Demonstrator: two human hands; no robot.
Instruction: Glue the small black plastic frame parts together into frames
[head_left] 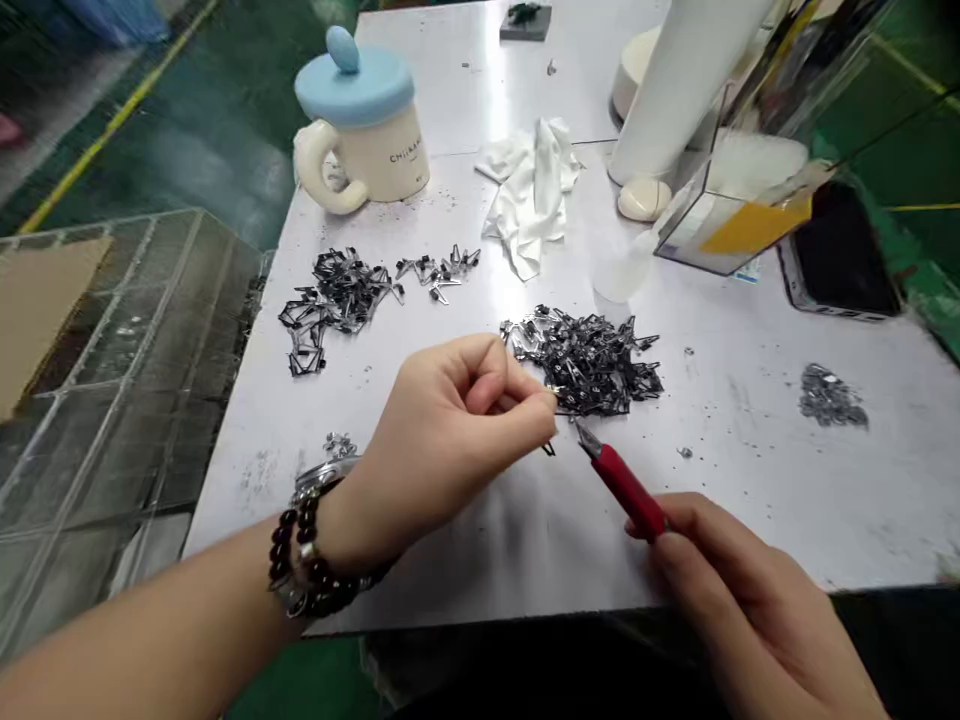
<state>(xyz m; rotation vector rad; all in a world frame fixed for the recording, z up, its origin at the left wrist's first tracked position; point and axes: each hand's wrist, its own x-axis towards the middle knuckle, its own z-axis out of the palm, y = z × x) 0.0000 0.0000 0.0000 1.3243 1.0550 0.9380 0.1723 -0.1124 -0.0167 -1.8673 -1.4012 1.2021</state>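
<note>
My left hand [450, 430] is closed in a pinch on a small black part [549, 449], most of it hidden by the thumb and fingers. My right hand [739, 585] grips a red-handled craft knife [626, 490], its metal tip pointing up and left, close to the left fingertips; whether it touches the part I cannot tell. Just beyond both hands lies a heap of small black parts with metal pieces [592, 360]. A second heap of similar parts [352, 290] sits at the left, with a few strays beside it.
A cream mug [394, 150] with a blue lid stands back left, near a crumpled white cloth [532, 195]. At the right are a clear holder [690, 225], a dark phone-like device [840, 250] and a pile of small metal bits [831, 396]. Clear bins [135, 350] flank the table's left edge.
</note>
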